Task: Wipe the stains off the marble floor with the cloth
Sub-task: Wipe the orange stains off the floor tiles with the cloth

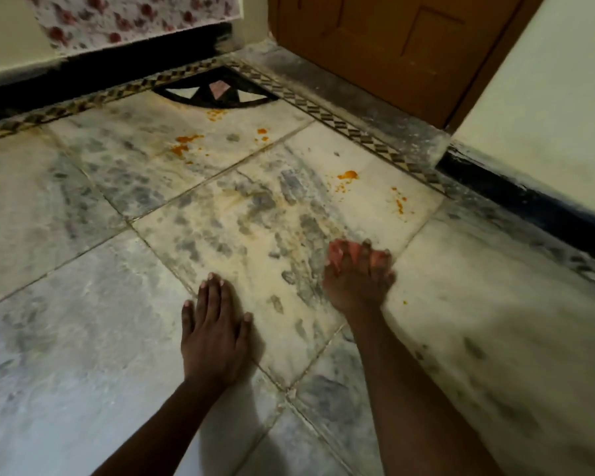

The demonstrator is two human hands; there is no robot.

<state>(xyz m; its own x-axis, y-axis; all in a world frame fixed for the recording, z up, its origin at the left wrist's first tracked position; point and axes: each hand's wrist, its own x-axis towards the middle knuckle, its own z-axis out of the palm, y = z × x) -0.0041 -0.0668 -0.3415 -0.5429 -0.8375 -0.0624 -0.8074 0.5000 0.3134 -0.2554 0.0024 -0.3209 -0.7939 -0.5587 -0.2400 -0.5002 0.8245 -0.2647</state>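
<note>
Left hand (pixel 215 341) flat, stained marble floor (pixel 83 207), door (pixel 385 46)

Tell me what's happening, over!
Left hand flat on grey-white marble floor. Right hand rubbing small pink cloth. Orange stains remain ahead. Nothing in the way.

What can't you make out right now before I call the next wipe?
- Cloth: head view, mostly hidden under the right hand; only pinkish bits show, motion-blurred.
- Stains under either hand: covered; the left hand lies flat on the marble floor.
- Orange stains: wet or dried, too small to tell.
- Wooden door: cut off by the top edge.
</note>
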